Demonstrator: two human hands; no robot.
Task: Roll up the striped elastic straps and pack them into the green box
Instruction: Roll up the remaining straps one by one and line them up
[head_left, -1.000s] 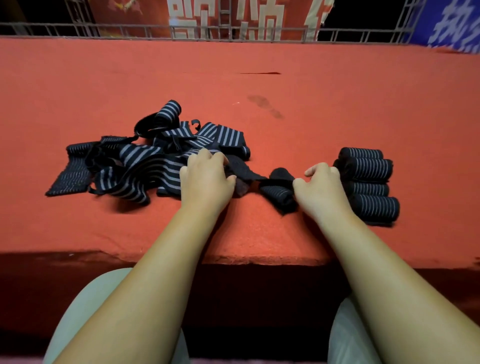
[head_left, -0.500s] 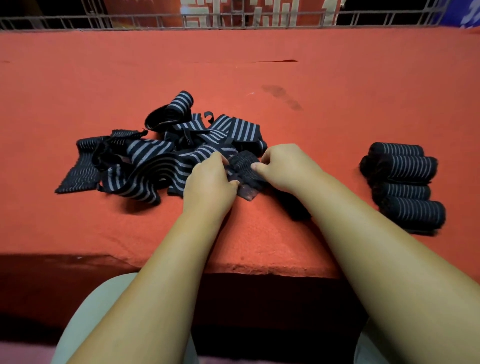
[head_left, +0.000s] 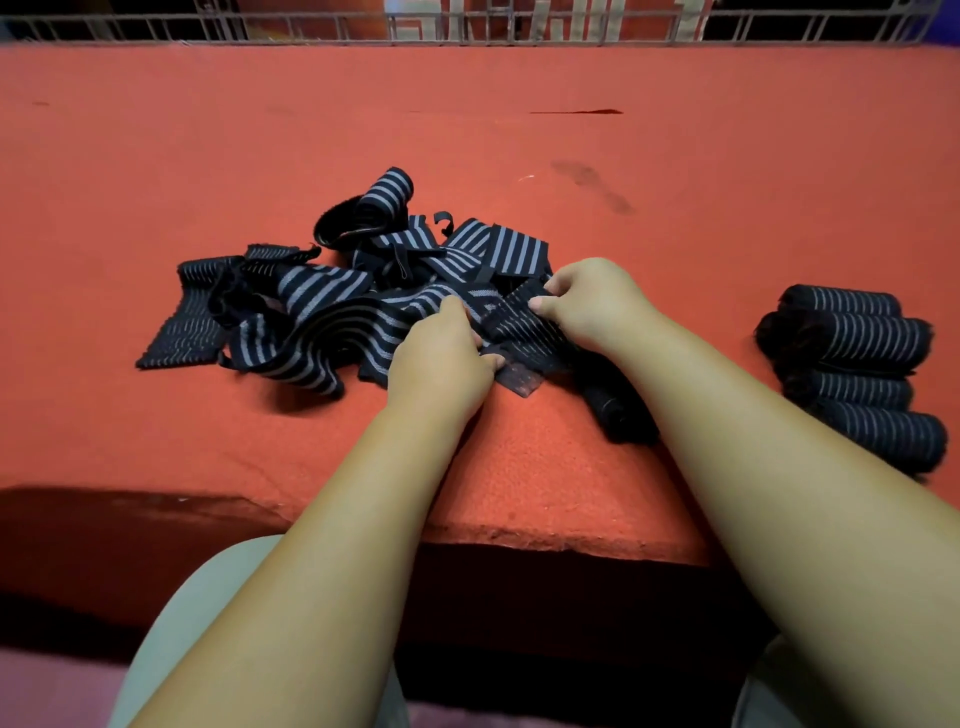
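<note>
Change: 1 second ago the right hand (head_left: 592, 301) rested by the small dark half-wound roll (head_left: 618, 410), close to the finished rolls. Now it is over at the loose pile beside the left hand (head_left: 441, 364), and that roll lies alone. From 0.5 second ago little differs: the right hand sits slightly farther along the strap.
Strap in work: a flat black elastic strap with thin grey stripes (head_left: 519, 322) lies at the right end of the pile, towards the near edge of the red felt-covered table (head_left: 208, 156). Its dark end patch points at that edge.
Left hand: its fingers are curled, and thumb and fingertips pinch the strap's near left side.
Right hand: thumb and forefinger pinch the strap's far right side, with the other fingers curled behind.
Pile: a tangle of loose black-and-grey striped straps (head_left: 322, 322) spreads left of the hands across the middle of the table and touches the held strap.
Finished rolls: 4 tightly rolled striped straps (head_left: 862, 364) lie side by side by the right edge, well apart from the hands.
Around: a dark smudge (head_left: 592, 184) marks the felt beyond the pile, and a metal railing (head_left: 467, 26) runs along the far edge.
In the way: the right forearm crosses the half-wound roll and hides part of it.
</note>
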